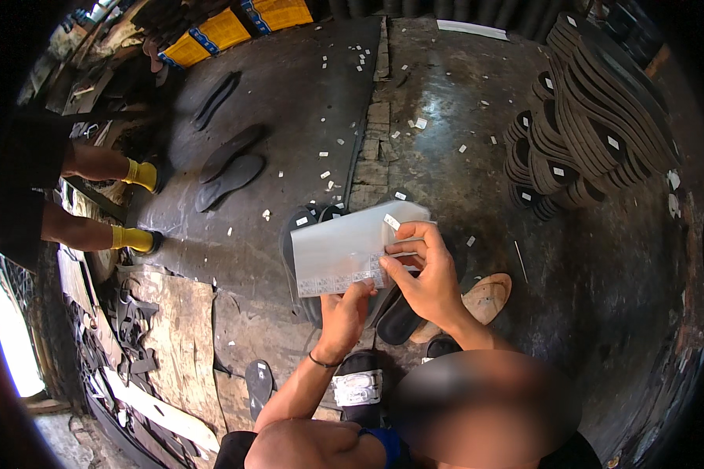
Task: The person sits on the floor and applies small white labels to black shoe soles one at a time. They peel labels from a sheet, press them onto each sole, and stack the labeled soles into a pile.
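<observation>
Just ahead of me, a translucent sheet [336, 238] is held up, with rows of small printed stickers [340, 282] along its near edge. My left hand [343, 319] grips that near edge, thumb on top. My right hand [426, 275] is closed at the sheet's right end, thumb and fingertips pressed near the last stickers; whether a loose sticker is between them I cannot make out. A small white label [391, 223] shows just beyond those fingers. Dark shoe soles [399, 320] lie below, partly hidden by the sheet and my hands, beside a tan sole [488, 298].
Stacked dark soles [594, 117] with white labels stand at the far right. Loose soles [231, 180] lie on the floor at left, near a person's yellow socks [139, 175]. Paper scraps [421, 123] dot the floor. Yellow sacks [211, 37] sit at the back; cardboard [172, 313] lies at left.
</observation>
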